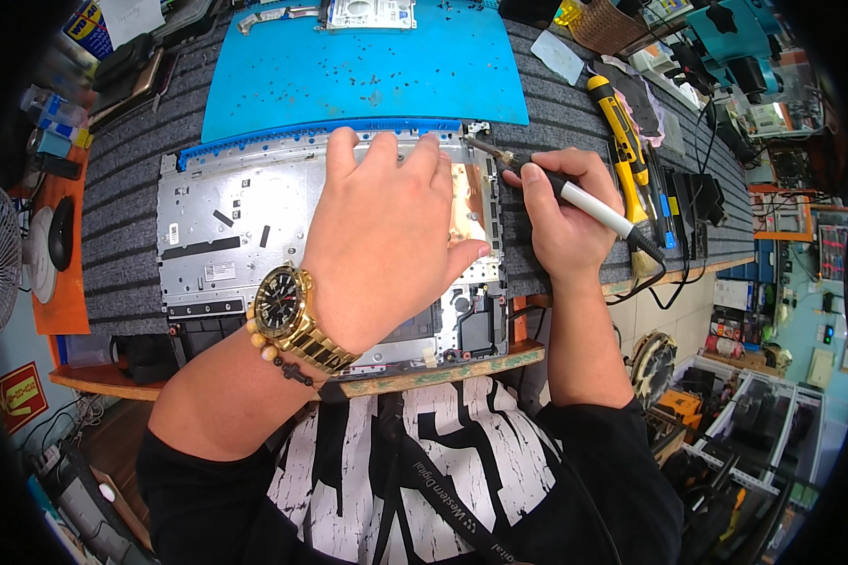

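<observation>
A silver laptop chassis panel lies flat before me, with a blue strip along its far edge and a copper-coloured patch on its right. My left hand rests palm down across the panel, fingers spread toward the far edge; a gold watch and beads are on that wrist. In my right hand is a soldering iron with a white and black handle, gripped like a pen. Its metal tip points at the panel's far right corner; whether it touches there I cannot tell.
Beyond the panel is a blue mat scattered with small dark bits, with a metal part at its far edge. On the right lie a yellow-black screwdriver, a brush and cables. A fan stands far left.
</observation>
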### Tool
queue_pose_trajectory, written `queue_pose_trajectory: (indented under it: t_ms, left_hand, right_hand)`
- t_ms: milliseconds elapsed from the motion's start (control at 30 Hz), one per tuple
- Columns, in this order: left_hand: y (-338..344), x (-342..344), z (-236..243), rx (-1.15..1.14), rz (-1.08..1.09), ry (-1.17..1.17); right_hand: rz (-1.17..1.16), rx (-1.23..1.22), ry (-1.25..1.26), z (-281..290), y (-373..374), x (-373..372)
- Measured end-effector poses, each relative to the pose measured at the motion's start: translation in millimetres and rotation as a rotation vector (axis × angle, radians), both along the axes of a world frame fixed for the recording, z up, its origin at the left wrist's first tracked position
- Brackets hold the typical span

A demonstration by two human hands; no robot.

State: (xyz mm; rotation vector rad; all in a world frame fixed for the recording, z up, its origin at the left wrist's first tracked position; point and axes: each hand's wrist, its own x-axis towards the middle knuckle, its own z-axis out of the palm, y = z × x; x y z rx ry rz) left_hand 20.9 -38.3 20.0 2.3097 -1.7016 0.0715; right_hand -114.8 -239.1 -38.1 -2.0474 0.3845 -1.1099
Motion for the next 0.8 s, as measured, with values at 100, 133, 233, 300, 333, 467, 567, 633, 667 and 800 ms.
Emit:
queue_pose_trajectory:
  t_ms: [100,133,233,300,333,467,567,633,667,800]
  left_hand:
    - [-0.2,0.0,0.6,0.008,-0.001,-0.001]
    - [-0.2,0.0,0.9,0.013,-0.002,-0.001]
    - [-0.3,-0.1,0.8,0.022,-0.001,-0.001]
    - [-0.2,-0.4,1.0,0.026,0.001,-0.001]
    - [-0.2,-0.5,1.1,0.029,0.003,-0.001]
    - [-0.6,-1.1,2.2,0.033,0.005,-0.009]
    - [-1.6,-1.4,2.6,0.060,0.004,-0.005]
    - [-1.4,-2.5,1.0,0.036,0.007,-0.002]
    - [-0.8,-2.3,-0.2,0.034,0.009,-0.003]
    - [1.3,-1.3,-4.3,-0.026,0.001,-0.009]
  right_hand:
    - [-0.008,0.024,-0.016,-0.4,1.2,0.6]
    - [-0.012,0.045,-0.033,-0.5,1.6,0.6]
    - [-0.013,0.058,-0.017,-1.5,0.9,-0.6]
    - [-0.014,0.063,-0.009,-1.2,1.5,-0.6]
    - [-0.016,0.067,-0.002,-0.9,1.8,-0.5]
    - [-0.017,0.079,0.001,0.3,2.3,-0.1]
    - [-0.021,0.063,0.009,0.4,2.1,-1.0]
    - [-0.019,0.031,0.033,1.7,2.1,-1.7]
    - [-0.017,0.029,0.031,1.6,1.8,-2.0]
    - [0.016,0.085,-0.130,3.9,5.3,-0.7]
